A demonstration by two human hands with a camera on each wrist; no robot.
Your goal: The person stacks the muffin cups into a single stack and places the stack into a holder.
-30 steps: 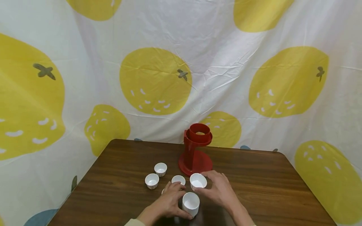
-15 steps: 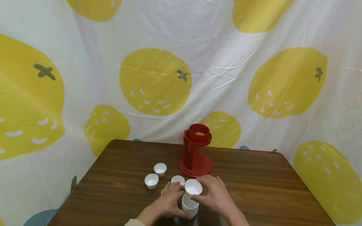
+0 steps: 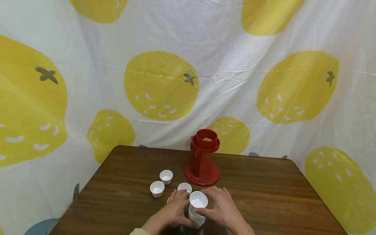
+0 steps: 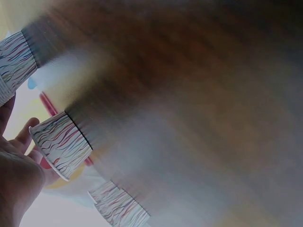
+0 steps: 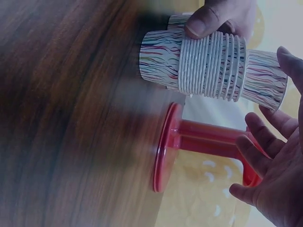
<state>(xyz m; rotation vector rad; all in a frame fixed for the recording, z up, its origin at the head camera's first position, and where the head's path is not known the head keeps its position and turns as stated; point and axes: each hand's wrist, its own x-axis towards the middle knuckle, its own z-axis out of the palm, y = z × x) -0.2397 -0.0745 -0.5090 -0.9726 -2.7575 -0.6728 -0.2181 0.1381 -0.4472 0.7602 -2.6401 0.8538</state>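
No words, brands, numbers or signs can be read on the red stand [image 3: 195, 164], the paper cups [image 5: 203, 64] in front of it or the cloth [image 3: 226, 88] behind it.

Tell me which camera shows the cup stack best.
Right wrist: it shows the cup stack side-on, its many rims distinct. Head shows it from above, partly hidden by the upper cup and right hand; left wrist catches only part, cut off at the left edge.
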